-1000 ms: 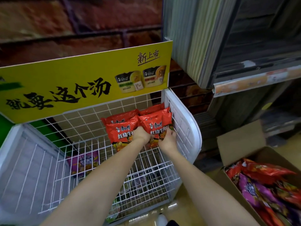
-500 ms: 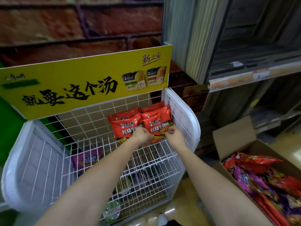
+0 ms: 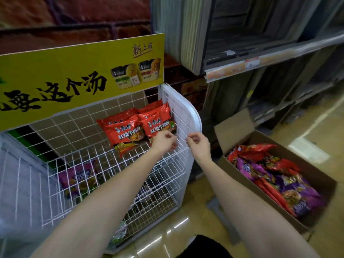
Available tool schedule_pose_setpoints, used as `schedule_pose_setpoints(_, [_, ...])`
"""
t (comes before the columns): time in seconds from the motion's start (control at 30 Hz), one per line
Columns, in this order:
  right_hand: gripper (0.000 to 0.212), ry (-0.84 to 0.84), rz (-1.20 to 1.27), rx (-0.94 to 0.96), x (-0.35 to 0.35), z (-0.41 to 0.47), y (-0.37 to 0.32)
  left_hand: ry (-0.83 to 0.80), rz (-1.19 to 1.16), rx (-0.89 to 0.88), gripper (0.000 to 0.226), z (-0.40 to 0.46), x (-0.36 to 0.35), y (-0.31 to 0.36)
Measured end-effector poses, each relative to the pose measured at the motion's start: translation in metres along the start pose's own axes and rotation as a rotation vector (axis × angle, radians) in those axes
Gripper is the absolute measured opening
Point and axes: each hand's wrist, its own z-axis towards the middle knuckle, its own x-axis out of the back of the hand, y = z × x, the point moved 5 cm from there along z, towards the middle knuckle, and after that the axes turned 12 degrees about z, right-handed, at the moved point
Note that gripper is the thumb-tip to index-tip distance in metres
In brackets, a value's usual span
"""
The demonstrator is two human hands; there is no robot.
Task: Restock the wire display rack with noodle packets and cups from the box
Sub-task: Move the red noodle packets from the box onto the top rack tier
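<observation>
Nearest me, both forearms reach up from the bottom edge, and a dark shape sits on the shiny floor [image 3: 197,220] between them; I cannot tell what it is. My left hand [image 3: 163,141] hangs over the rack's [image 3: 115,175] front wire rim, fingers loosely curled, holding nothing, its tips just short of the red packets [image 3: 137,127]. My right hand [image 3: 198,144] is just right of it, beside the rack's white end panel [image 3: 186,110], fingers curled with thumb and forefinger close together, and I see nothing in it. The front wire grid stands between me and the lower tier, where a purple packet [image 3: 79,176] lies at the left and a greenish packet [image 3: 119,233] shows low down, both half hidden by bars. Past the hands, the red packets stand in two overlapping stacks in the upper tier's far right corner, leaning back against the rear grid and close against the end panel. To the right on the floor sits the open box [image 3: 316,175], one flap [image 3: 234,127] raised at its far end, full of red and purple packets [image 3: 270,175] heaped loosely. Above the rack's back edge runs a yellow sign [image 3: 65,77] with black characters and two printed cups. Farther right, dim shelves [image 3: 270,62] rise with a price strip along one edge, and a brick-pattern wall [image 3: 74,19] lies behind everything.
</observation>
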Motion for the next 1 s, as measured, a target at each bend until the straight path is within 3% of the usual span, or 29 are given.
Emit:
schedule_pose_setpoints(0.33, [0.007,0.075,-0.033,-0.011,0.081,0.004,0.033,-0.122,0.099,-0.085,0.013,-0.002,-0.084,0.031])
schedule_pose_setpoints(0.7, [0.007,0.090,-0.175,-0.138,0.225,0.070,0.089,-0.105,0.149,0.021,0.010,0.025,-0.211,0.074])
schedule_pose_setpoints(1.0, [0.043,-0.139,-0.296,-0.300,0.296,0.124,0.157,-0.100,0.198,0.093,0.012,0.039,-0.305,0.100])
